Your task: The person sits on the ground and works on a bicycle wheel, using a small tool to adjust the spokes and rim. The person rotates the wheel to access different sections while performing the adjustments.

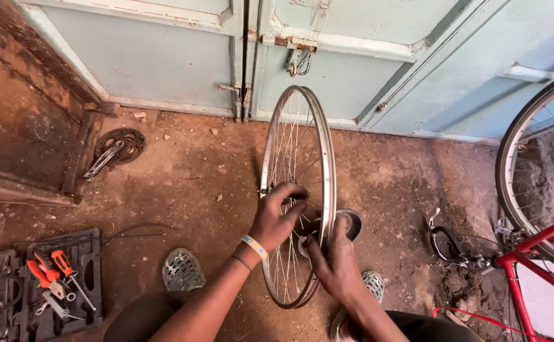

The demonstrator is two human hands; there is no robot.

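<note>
Hiding hub: left hand [278, 218] | right hand [334, 259] | bare wheel rim [327, 152]

Reddish dirt floor [182, 171] bears a crank chainring [117, 147], tool case [42, 288], and upright rim [297, 190].

The bare silver metal spoked wheel rim [298, 196] stands over reddish-brown dirt floor [194, 171]. Behind the rim, pale blue-grey painted metal doors [163, 57]. Left of it, a black plastic tool case [68, 285] with orange-handled pliers and screwdrivers [52, 266]. Right of it, a red bicycle frame [536, 266]. A yellow-and-blue wristband [254, 246] beside the rim.
</note>
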